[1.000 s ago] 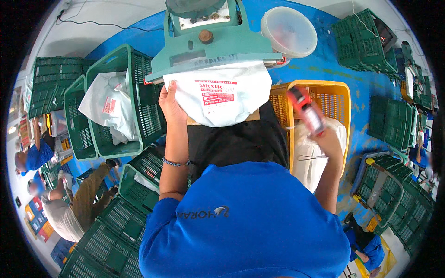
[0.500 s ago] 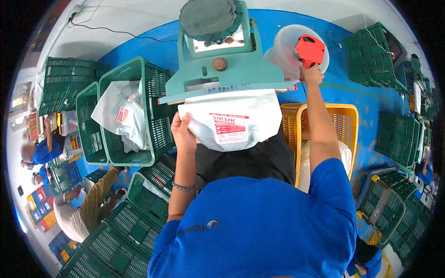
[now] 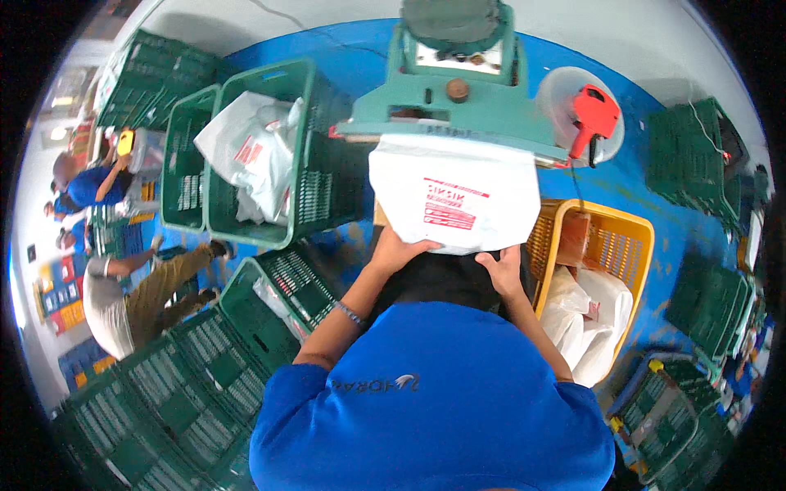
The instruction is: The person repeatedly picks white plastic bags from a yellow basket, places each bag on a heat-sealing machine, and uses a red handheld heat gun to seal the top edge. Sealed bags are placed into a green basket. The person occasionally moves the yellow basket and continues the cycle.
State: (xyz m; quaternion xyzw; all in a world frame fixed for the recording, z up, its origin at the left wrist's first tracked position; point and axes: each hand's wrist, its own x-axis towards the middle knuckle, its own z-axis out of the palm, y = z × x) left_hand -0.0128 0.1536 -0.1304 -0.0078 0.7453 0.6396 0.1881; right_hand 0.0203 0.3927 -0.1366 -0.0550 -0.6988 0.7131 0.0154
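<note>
Head view: L hand & R hand apparently both clamp white bag edge.

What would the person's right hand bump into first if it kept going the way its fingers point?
The right hand already grips the lower edge of the white plastic bag with red print; beyond it probably the green metal machine, though depth is unclear.

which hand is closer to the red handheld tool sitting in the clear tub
Right. The right hand grips the white bag's lower right edge, below the red tool; the left hand holds the lower left edge, farther away.
</note>
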